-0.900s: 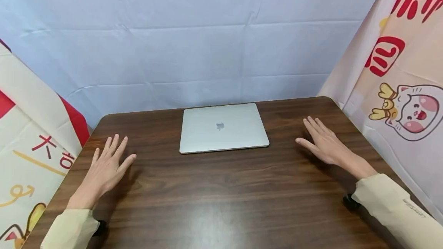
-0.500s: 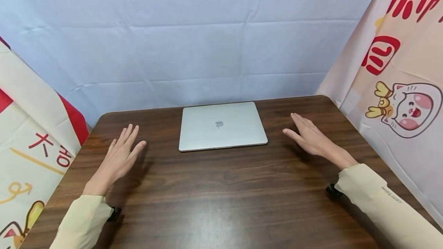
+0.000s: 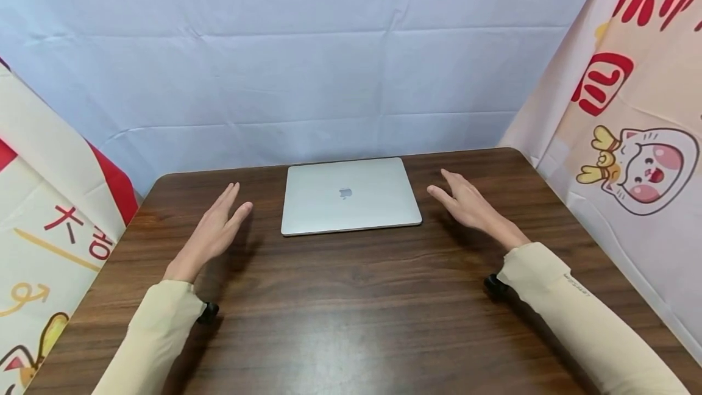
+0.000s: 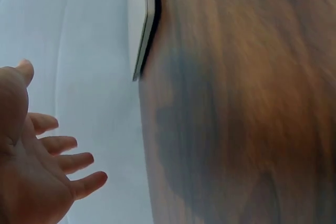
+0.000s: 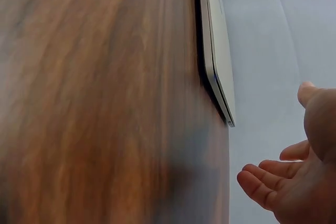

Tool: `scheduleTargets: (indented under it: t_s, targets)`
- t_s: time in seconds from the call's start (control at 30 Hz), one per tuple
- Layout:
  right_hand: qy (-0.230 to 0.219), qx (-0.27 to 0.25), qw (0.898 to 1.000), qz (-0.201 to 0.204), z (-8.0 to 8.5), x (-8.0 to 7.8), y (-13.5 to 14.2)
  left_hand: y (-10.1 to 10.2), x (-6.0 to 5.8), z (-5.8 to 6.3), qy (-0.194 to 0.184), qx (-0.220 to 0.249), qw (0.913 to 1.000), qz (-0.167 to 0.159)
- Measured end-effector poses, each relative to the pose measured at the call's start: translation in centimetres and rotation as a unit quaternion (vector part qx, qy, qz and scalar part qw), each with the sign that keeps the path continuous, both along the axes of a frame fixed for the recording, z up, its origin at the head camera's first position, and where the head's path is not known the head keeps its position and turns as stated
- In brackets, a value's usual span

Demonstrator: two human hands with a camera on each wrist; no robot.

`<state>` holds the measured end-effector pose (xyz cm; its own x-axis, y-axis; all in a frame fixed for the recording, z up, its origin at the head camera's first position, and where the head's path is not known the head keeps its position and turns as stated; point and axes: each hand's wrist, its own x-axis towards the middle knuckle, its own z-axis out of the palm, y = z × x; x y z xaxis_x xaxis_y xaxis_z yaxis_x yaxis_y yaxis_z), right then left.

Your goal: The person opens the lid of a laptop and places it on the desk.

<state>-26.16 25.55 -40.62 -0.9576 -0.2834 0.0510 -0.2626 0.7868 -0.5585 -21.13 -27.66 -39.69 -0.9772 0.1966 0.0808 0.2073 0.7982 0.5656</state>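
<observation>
A silver laptop (image 3: pixel 351 206) with a dark apple logo lies closed on the wooden table, close to its far edge. To its left, my left hand (image 3: pixel 211 230) hovers above the table with a shadow beneath. My right hand (image 3: pixel 466 200) is held over the table just off the laptop's right side. Neither hand touches the laptop, and both are empty with fingers extended. In the left wrist view, the left palm (image 4: pixel 37 182) faces inward beside the laptop's edge (image 4: pixel 142 30). The right wrist view has the right hand (image 5: pixel 299 177) near the laptop's other side (image 5: pixel 218 51).
The dark brown wooden table (image 3: pixel 351 303) runs up to a pale blue-white cloth backdrop (image 3: pixel 329 78). Cartoon-printed cloths hang at the right (image 3: pixel 631 139) and left (image 3: pixel 49 230) sides. Black straps (image 3: pixel 207 313) show under the sleeves.
Both hands have moved inward from the table's sides toward the laptop, the left one rightward and the right one leftward. The laptop stays in place on the table.
</observation>
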Motion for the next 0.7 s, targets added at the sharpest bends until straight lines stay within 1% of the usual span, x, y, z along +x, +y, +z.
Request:
scheduleTargets:
  t_s: [0.17, 0.3, 0.37, 0.47, 0.6, 0.7]
  targets:
    - [-0.004, -0.024, 1.0, -0.008, -0.6, -1.2, -1.0, 1.1, -1.3, 0.3, -0.01, 0.027, 0.9996, 0.006]
    - [-0.004, -0.031, 0.999, -0.012, -0.8, -2.2, -1.8, 1.8, -2.5, 0.2, -0.031, 0.043, 0.9985, 0.016]
    - [-0.006, -0.032, 0.999, -0.019, -0.8, -2.8, -2.4, 2.3, -3.0, 0.1, -0.042, 0.049, 0.9976, 0.024]
    - [-0.021, -0.04, 0.999, -0.031, -0.8, -3.4, -3.3, 3.2, -3.9, -0.3, -0.055, 0.056, 0.9963, 0.034]
    - [-0.038, -0.049, 0.997, -0.042, -0.9, -3.9, -4.2, 4.2, -4.8, -1.0, -0.057, 0.073, 0.9947, 0.045]
    - [-0.04, -0.051, 0.997, -0.052, -1.0, -4.3, -4.6, 4.7, -5.3, -1.5, -0.054, 0.082, 0.9937, 0.054]
